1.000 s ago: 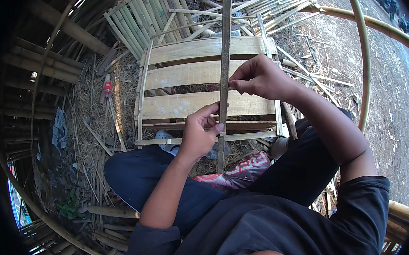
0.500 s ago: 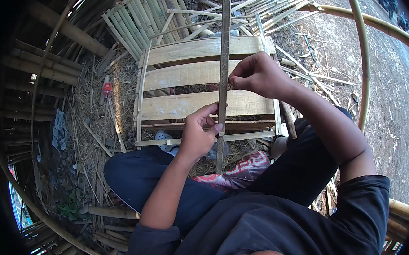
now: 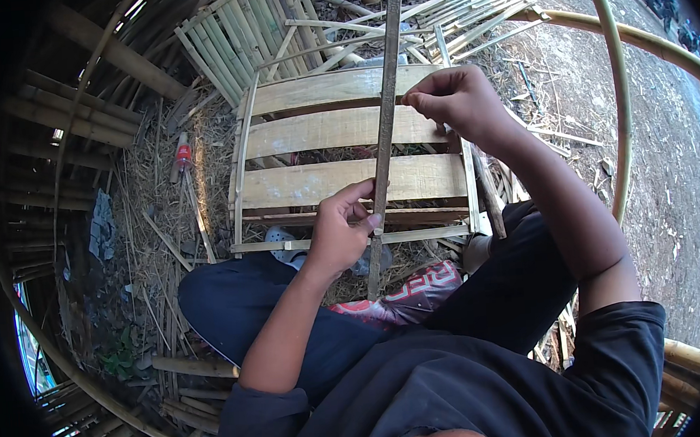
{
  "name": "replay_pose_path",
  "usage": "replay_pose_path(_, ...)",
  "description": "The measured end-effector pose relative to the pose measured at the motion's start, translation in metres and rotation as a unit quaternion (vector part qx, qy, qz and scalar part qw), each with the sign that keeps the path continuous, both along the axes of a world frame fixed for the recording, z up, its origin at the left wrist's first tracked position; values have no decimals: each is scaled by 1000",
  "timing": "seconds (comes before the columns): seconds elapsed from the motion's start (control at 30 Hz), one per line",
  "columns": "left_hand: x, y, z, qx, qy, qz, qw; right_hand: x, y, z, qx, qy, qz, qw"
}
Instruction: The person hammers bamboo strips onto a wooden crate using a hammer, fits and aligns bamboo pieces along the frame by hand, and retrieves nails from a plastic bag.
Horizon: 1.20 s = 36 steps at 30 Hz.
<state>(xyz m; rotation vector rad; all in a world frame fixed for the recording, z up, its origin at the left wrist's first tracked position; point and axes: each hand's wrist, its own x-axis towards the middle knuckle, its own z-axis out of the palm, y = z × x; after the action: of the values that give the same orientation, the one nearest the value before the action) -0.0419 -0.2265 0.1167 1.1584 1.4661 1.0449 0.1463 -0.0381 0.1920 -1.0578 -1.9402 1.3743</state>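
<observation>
Evidently the largest piece is the slatted wooden frame (image 3: 311, 132), broad pale planks edged with thin bars (image 3: 428, 233), lying before the seated person's dark-trousered legs (image 3: 246, 295). Over it slants a long strip (image 3: 384, 139), running out past the upper edge of view, its lower end near a patterned cloth (image 3: 420, 287) between the legs. It looks straight, narrow and flat, dark brownish and mottled; wood or metal, I cannot tell. The left hand (image 3: 341, 231) has its fingers clamped on the strip; the right hand (image 3: 464, 105) hangs just beside its right edge, fingers pinched together, though whether on something thin I cannot tell. I judge the step in hand to be steadying the strip for close fingerwork; the next move calls for a firm left hold and a light right touch.
</observation>
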Motion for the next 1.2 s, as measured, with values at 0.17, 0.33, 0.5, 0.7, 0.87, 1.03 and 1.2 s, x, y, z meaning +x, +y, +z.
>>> replay_pose_path(0.17, 0, 0, 2, 0, -1, -3, 1000, 3, 8, 2, -47, 20, -41, 998)
replay_pose_path(0.33, 1, 0, 1, -5, 0, 0, 1000, 2, 3, 3, 8, -16, -24, 1000)
replay_pose_path(0.5, 1, 0, 1, -4, 0, -1, 1000, -1, -2, 1, 38, 8, 25, 999)
replay_pose_path(0.7, 2, 0, 1, -2, 4, -3, 1000, -3, -4, 0, 30, -9, 34, 999)
replay_pose_path(0.87, 2, 0, 0, 0, 2, -7, 1000, -4, -2, -7, 29, 7, 49, 998)
replay_pose_path(1.03, 0, 0, -2, -5, 10, -10, 1000, -3, -4, -3, 17, -5, 63, 998)
replay_pose_path(1.2, 1, 0, -1, 2, 7, -8, 1000, -2, 0, -11, 35, -7, 79, 996)
